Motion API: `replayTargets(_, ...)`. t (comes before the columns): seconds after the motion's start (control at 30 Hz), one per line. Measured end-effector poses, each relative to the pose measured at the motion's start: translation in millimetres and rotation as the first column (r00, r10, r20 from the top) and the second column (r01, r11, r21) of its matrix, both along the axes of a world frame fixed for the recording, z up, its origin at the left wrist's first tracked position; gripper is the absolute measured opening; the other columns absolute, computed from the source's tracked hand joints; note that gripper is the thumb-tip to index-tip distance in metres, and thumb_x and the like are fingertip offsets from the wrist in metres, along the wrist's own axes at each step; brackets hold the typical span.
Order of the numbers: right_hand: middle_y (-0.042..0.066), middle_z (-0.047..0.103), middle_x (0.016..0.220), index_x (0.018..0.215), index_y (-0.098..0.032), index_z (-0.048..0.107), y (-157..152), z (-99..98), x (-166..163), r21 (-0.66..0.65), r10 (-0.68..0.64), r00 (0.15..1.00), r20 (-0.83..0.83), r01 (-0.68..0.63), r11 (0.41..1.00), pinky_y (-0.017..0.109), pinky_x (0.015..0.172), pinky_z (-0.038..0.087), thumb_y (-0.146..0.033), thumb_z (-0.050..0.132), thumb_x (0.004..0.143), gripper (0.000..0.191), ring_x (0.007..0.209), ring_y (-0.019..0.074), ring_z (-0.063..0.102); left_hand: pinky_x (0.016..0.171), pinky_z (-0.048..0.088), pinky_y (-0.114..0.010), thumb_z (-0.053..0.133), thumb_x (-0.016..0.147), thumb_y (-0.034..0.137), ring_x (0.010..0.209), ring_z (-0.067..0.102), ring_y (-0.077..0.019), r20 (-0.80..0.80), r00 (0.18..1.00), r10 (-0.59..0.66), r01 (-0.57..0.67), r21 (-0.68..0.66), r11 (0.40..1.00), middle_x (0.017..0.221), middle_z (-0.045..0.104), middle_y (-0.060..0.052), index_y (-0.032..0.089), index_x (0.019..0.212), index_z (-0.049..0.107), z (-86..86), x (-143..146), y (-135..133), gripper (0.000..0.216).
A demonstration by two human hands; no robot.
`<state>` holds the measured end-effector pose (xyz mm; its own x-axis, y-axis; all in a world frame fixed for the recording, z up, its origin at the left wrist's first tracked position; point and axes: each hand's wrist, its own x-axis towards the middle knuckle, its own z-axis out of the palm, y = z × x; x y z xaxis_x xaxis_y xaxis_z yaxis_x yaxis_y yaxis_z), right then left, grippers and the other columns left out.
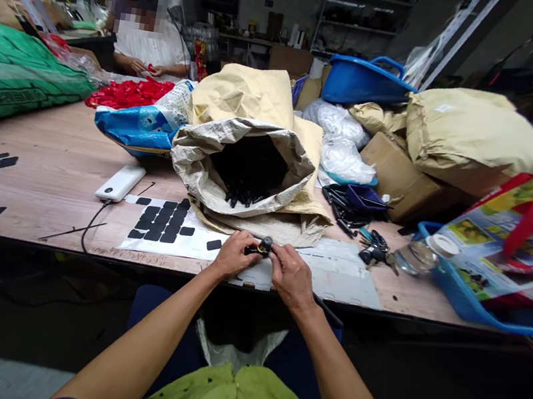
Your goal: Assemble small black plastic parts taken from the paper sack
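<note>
My left hand [233,255] and my right hand [289,274] meet at the near edge of the wooden table [58,173]. Both pinch a small black part [261,248] with a round top between their fingertips. Just behind them lies an open paper sack [245,169] full of black parts. A white sheet with several black adhesive pads [162,222] lies to the left of my hands. A clear plastic sheet [335,274] lies under and right of my right hand.
A white power bank [121,182] with a cable lies at left. At right are black clips [351,206], a blue basket [482,308] with a printed bag and brown sacks. A green sack [8,74] lies far left. Another person [145,39] works with red parts at the far end.
</note>
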<state>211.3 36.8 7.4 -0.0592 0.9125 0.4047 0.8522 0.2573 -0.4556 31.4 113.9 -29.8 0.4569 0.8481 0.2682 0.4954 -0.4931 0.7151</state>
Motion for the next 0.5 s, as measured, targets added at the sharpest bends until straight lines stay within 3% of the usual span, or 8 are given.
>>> replayTargets(0.13, 0.006, 0.066, 0.096, 0.118, -0.02, 0.067, -2.3, 3.1, 4.9, 0.038, -0.049, 0.999, -0.017, 0.05, 0.998, 0.028, 0.085, 0.048, -0.028, 0.044, 0.102, 0.029, 0.093, 0.0186, 0.062, 0.087, 0.043, -0.034, 0.077, 0.081, 0.03, 0.093, 0.058, -0.0207, 0.01, 1.0, 0.002, -0.002, -0.011, 1.0, 0.092, 0.065, -0.002, 0.024, 0.096, 0.076, -0.4, 0.6, -0.4, 0.016)
replayTargets(0.3, 0.005, 0.066, 0.096, 0.114, -0.021, 0.069, -5.1, -0.7, 10.1, -0.011, -0.051, 0.999, 0.012, 0.051, 0.999, 0.027, 0.084, 0.047, -0.027, 0.045, 0.101, 0.027, 0.091, 0.0176, 0.062, 0.085, 0.044, -0.034, 0.077, 0.08, 0.031, 0.092, 0.057, -0.0211, -0.009, 1.0, 0.019, -0.019, -0.017, 1.0, 0.092, 0.065, -0.003, 0.023, 0.096, 0.076, -0.4, 1.0, -0.5, 0.017)
replayTargets(0.5, 0.004, 0.068, 0.105, 0.116, -0.024, 0.069, 25.3, 6.4, 29.3, 0.022, -0.154, 0.988, 0.018, 0.154, 0.988, 0.027, 0.087, 0.045, -0.029, 0.049, 0.1, 0.026, 0.099, 0.018, 0.062, 0.087, 0.044, -0.035, 0.077, 0.077, 0.024, 0.094, 0.057, -0.0217, -0.041, 0.999, 0.015, -0.015, 0.006, 1.0, 0.093, 0.065, -0.002, 0.022, 0.098, 0.075, 0.7, 0.8, -0.7, 0.021)
